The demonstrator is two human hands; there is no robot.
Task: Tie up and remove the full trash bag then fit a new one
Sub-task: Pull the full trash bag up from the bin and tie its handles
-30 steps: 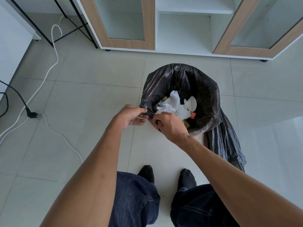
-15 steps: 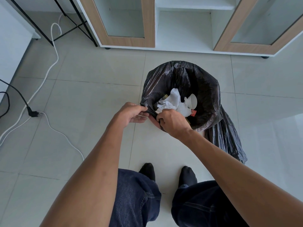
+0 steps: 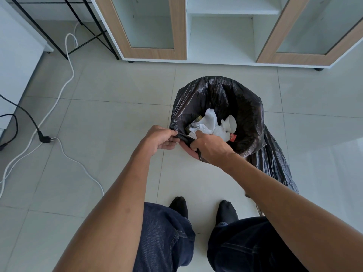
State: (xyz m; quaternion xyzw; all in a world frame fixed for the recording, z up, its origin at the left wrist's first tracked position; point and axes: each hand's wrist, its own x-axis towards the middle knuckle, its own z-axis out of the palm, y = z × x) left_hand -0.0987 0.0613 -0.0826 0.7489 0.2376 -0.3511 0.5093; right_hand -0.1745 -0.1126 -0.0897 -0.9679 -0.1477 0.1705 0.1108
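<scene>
Bare forearms [image 3: 110, 203]; dark blue jeans [image 3: 163, 238]; black socks [image 3: 179, 206].

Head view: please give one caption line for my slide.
Both hands, left hand and right hand, gather the near rim of the black plastic trash bag.

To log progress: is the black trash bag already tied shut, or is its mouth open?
Open. The black trash bag gapes wide, white paper visible inside; left hand and right hand only pinch its near rim.
</scene>
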